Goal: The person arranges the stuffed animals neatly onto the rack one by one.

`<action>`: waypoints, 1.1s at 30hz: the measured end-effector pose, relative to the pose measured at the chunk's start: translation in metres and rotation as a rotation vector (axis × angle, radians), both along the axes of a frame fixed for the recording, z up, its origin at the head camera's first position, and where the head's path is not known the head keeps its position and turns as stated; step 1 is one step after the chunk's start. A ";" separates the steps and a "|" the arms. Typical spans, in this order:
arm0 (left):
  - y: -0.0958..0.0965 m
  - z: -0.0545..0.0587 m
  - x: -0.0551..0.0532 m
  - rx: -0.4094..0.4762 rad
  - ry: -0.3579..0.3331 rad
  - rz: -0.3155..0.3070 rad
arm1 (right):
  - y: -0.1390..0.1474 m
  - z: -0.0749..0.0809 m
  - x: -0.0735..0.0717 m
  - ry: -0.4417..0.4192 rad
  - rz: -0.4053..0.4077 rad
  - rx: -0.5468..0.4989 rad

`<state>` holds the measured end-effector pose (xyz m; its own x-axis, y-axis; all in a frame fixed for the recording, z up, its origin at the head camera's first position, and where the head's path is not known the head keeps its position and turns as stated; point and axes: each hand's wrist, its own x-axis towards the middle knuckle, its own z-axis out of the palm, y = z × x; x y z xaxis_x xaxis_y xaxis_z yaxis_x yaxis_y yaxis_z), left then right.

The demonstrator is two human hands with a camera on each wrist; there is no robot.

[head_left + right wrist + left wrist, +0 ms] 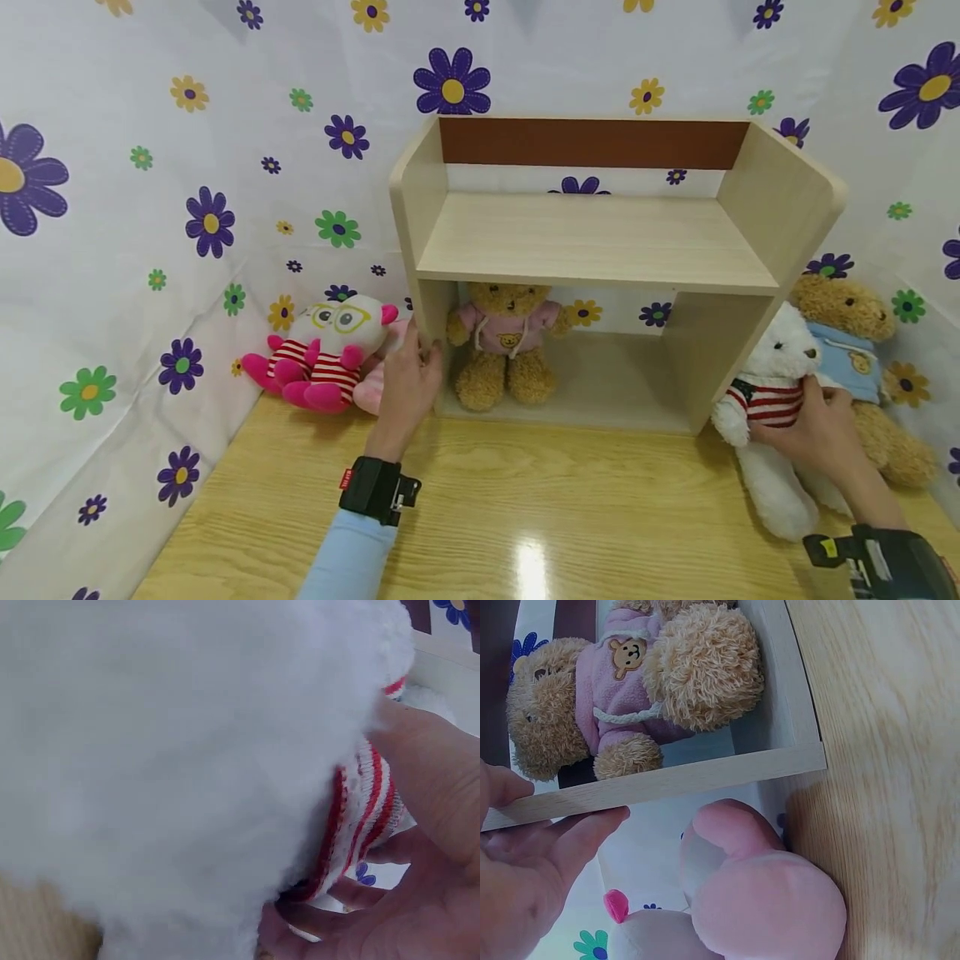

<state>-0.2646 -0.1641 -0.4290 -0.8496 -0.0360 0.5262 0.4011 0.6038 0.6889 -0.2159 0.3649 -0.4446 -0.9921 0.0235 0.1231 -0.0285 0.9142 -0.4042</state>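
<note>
1. Head view: the right hand (817, 429) grips the white bear (768, 400), right of the shelf (600, 237), which the left hand (405, 375) holds. I judge the step as positioning the bear, shelf braced.
2. Left wrist view: thumb and fingers pinch the left panel (667, 780).
3. Right wrist view: fingers curl around the striped shirt (364, 817). Next move likely calls for firm grip, clear of the shelf.

Staged tabletop set by the look of it; can't tell if home or lab. White flower-print sheet (547, 67) as backdrop, creased, running behind the table's (600, 508) back edge and down its left. Small two-tier shelf (600, 237) near the back edge, plush toys (510, 333) in and beside it. Black camera units (371, 490) on both wrists suggest a recording setup.
</note>
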 end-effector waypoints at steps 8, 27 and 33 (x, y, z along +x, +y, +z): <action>0.002 0.003 0.002 0.020 -0.005 -0.002 | -0.001 0.008 -0.009 -0.171 0.010 -0.015; 0.000 0.002 0.004 0.013 -0.006 -0.005 | -0.011 -0.006 0.002 -0.034 -0.139 -0.124; -0.001 0.003 0.004 0.006 0.011 0.001 | -0.017 -0.009 0.014 0.000 -0.171 -0.182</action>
